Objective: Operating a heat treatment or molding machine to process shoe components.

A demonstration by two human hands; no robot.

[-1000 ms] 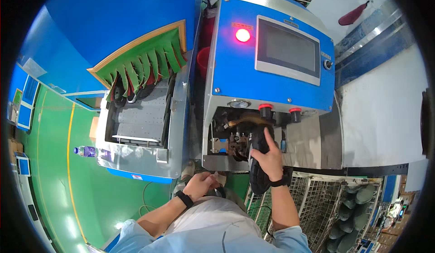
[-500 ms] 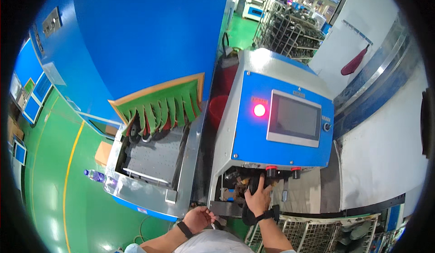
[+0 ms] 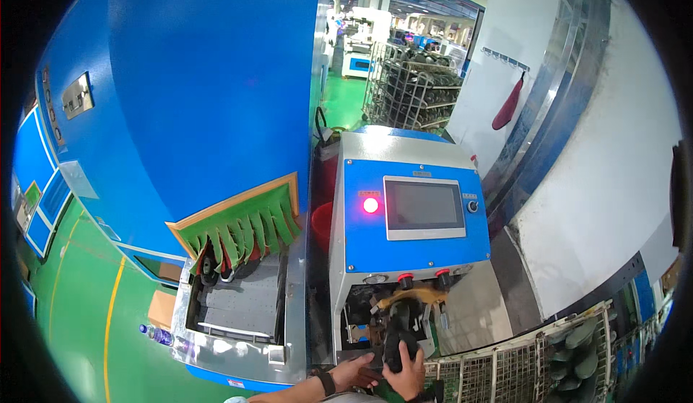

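Note:
A black shoe (image 3: 398, 334) with a small white mark stands toe-up at the opening below the blue control panel (image 3: 361, 248). My right hand (image 3: 406, 375) is closed around its lower part. Just left of it, my left hand (image 3: 354, 371) reaches toward the shoe's lower end with its fingers stretched out. Whether those fingertips touch the shoe, I cannot tell. Inside the machine opening, behind the shoe, there is a curved tan part (image 3: 411, 296) and some metal fittings.
To the left, dark shoes (image 3: 208, 266) sit under green strip flaps (image 3: 242, 233) on a grey conveyor bed (image 3: 238, 298). A wire rack (image 3: 498, 367) holding dark shoe-like pieces stands at lower right. A bottle (image 3: 155, 334) and cardboard box (image 3: 164, 308) are at left.
My right hand has come down and back out of the machine opening, and the black shoe now shows in it. My left hand has moved right, toward the shoe. The view has tilted up.

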